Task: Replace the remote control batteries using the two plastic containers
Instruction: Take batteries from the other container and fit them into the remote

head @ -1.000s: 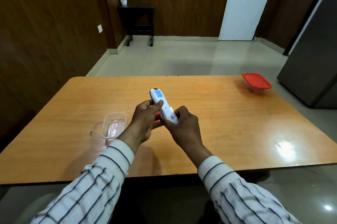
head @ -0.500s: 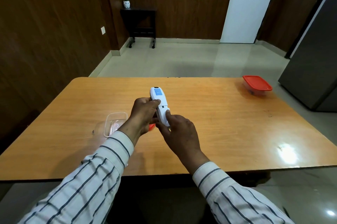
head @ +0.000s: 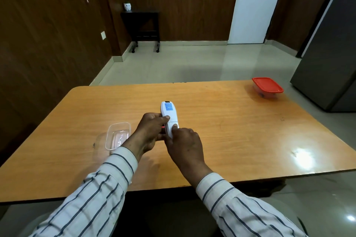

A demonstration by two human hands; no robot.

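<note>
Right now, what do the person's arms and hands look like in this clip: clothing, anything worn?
Both arms wear long white sleeves with thin dark vertical stripes and buttoned-looking cuffs at the wrists: left sleeve, right sleeve. The left hand and right hand are bare: no gloves, watch or rings visible from this angle.

Single head view, close above table (head: pixel 231 121), facing forward-down toward far door (head: pixel 254 5).

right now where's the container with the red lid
In the head view, the red-lidded container sits closed at the table's far right corner, near the grey fridge, well away from both hands.
</note>
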